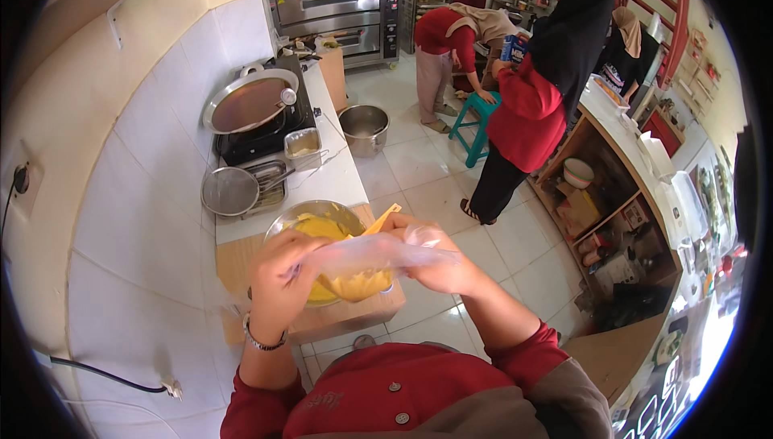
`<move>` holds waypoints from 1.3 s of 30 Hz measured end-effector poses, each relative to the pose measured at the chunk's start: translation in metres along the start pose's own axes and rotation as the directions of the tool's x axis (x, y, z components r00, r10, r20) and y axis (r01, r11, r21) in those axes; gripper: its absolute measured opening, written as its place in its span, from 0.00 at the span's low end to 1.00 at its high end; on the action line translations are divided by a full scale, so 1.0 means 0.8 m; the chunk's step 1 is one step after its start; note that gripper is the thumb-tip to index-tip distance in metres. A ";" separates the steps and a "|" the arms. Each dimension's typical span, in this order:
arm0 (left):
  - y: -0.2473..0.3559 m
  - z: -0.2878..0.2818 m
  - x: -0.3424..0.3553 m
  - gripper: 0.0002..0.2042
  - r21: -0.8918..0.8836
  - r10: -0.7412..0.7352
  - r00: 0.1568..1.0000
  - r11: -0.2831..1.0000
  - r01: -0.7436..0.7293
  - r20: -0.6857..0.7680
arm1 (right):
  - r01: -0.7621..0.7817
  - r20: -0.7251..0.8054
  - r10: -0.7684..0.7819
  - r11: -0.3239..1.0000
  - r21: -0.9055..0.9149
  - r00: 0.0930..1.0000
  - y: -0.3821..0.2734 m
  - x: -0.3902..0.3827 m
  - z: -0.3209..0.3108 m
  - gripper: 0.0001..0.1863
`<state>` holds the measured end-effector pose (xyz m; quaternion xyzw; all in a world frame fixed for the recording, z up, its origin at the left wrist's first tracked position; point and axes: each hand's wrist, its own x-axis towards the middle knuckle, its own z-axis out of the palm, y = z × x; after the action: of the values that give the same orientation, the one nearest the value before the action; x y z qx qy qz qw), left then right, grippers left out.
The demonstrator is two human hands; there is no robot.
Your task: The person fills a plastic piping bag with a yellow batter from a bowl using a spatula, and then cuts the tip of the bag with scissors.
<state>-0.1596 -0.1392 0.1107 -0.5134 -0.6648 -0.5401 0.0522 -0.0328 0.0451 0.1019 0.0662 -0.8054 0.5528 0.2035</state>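
Note:
In front of my chest I hold a clear plastic bag point(366, 254) stretched sideways between both hands, its lower part bulging with yellow batter. My left hand point(288, 266) has its fingers closed on the bag's left edge. My right hand point(431, 258) grips the other edge, and its fingers are partly covered by the plastic. A flat yellow-orange strip point(382, 220), perhaps a spatula, slants up by the right fingers; how it is held is hidden. Behind and below the bag is a steel bowl point(354, 215) with yellow batter smeared inside, standing on a wooden surface point(346, 322).
Left of the bowl, a strainer point(229, 191) rests on a wire basket. Beyond it a wok of brown liquid point(251, 105) sits on a stove. A steel pot point(364, 129) stands on the floor. Several people point(527, 109) work near a green stool point(475, 125); shelves point(612, 197) line the right.

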 end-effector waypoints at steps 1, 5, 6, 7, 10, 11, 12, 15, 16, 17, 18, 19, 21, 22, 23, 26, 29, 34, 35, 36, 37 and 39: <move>0.004 0.008 0.005 0.08 -0.001 -0.008 1.000 1.000 0.008 -0.003 | -0.171 -0.016 0.174 0.977 0.126 0.985 -0.004 -0.005 -0.008 0.08; 0.030 0.044 0.024 0.08 -0.171 -0.214 0.974 0.960 0.223 0.067 | -0.019 0.066 0.010 0.990 0.143 0.998 -0.006 -0.004 -0.037 0.08; 0.036 0.053 0.028 0.08 -0.196 -0.252 0.959 0.942 0.273 0.128 | 0.006 0.093 -0.006 1.000 0.003 0.996 -0.003 -0.001 -0.034 0.08; 0.039 0.060 0.033 0.08 -0.195 -0.255 0.959 0.941 0.275 0.124 | 0.040 0.124 -0.023 0.990 -0.138 0.992 -0.001 0.000 -0.033 0.09; 0.038 0.073 0.040 0.14 -0.103 -0.014 0.981 0.994 0.034 0.192 | -0.084 0.111 0.067 0.983 0.164 0.992 0.008 -0.011 -0.044 0.10; 0.034 0.072 0.039 0.18 -0.318 -0.109 0.978 0.934 0.162 0.178 | -0.083 0.124 0.062 0.982 0.169 0.990 0.004 -0.010 -0.052 0.10; 0.030 0.073 0.037 0.24 -0.518 -0.203 0.962 0.812 0.269 0.182 | 0.014 0.143 -0.018 0.999 0.030 0.989 -0.006 -0.007 -0.061 0.09; 0.011 0.080 0.031 0.31 -0.590 -0.111 0.983 0.788 0.176 0.146 | 0.195 0.210 -0.169 0.975 -0.108 0.963 -0.007 0.002 -0.064 0.09; 0.011 0.080 0.029 0.32 -0.581 -0.075 0.953 0.778 0.239 0.292 | 0.269 0.244 -0.232 0.954 -0.132 0.942 -0.006 0.004 -0.063 0.09; 0.008 0.080 0.025 0.32 -0.576 -0.086 0.955 0.781 0.242 0.284 | 0.271 0.253 -0.234 0.955 -0.122 0.939 -0.009 0.006 -0.061 0.09; 0.001 0.081 0.020 0.30 -0.458 0.074 0.894 0.875 0.154 0.442 | 0.334 0.303 -0.275 0.928 -0.163 0.912 -0.015 0.008 -0.058 0.09; -0.007 0.080 0.012 0.29 -0.344 0.190 0.780 0.938 0.035 0.597 | 0.402 0.360 -0.316 0.895 -0.194 0.878 -0.019 0.011 -0.054 0.09; -0.023 0.090 -0.012 0.26 -0.415 0.110 0.802 0.892 0.181 0.587 | 0.424 0.427 -0.308 0.882 -0.208 0.850 -0.024 0.018 -0.051 0.11; -0.023 0.095 -0.017 0.23 -0.502 0.066 0.802 0.809 0.305 0.594 | 0.434 0.469 -0.281 0.864 -0.256 0.837 -0.023 0.019 -0.052 0.13; -0.021 0.094 -0.023 0.23 -0.498 0.054 0.807 0.810 0.309 0.588 | 0.437 0.477 -0.285 0.866 -0.244 0.832 -0.020 0.020 -0.050 0.13; -0.010 0.094 -0.035 0.17 -0.467 0.065 0.868 0.861 0.200 0.492 | 0.413 0.448 -0.343 0.908 -0.067 0.826 -0.001 0.023 -0.034 0.12; -0.006 0.106 -0.052 0.12 -0.575 0.042 0.829 0.740 0.348 0.557 | 0.278 0.428 -0.278 0.959 0.064 0.860 0.016 0.023 -0.014 0.11; -0.009 0.069 -0.122 0.11 -0.141 -0.115 0.983 0.981 0.135 0.141 | -0.384 0.552 0.183 0.882 0.274 0.813 0.073 0.014 -0.029 0.13; -0.007 0.062 -0.124 0.11 -0.143 -0.114 0.984 0.981 0.134 0.137 | -0.454 0.601 0.335 0.889 0.053 0.726 0.097 0.005 -0.029 0.13; 0.001 0.054 -0.124 0.11 -0.179 -0.232 0.972 0.956 0.232 0.026 | -0.498 0.613 0.485 0.851 -0.167 0.624 0.131 -0.009 -0.021 0.13; 0.007 0.051 -0.123 0.13 -0.227 -0.348 0.935 0.918 0.325 -0.071 | -0.305 0.575 0.490 0.868 -0.392 0.656 0.186 -0.027 -0.003 0.13; 0.009 0.045 -0.128 0.19 -0.296 -0.526 0.833 0.835 0.465 -0.175 | -0.081 0.555 0.466 0.810 -0.580 0.689 0.270 -0.060 0.038 0.13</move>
<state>-0.0890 -0.1761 0.0371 -0.2528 -0.6931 -0.6715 -0.0702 -0.0683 0.0939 -0.1131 0.0792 -0.9394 0.2800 -0.1813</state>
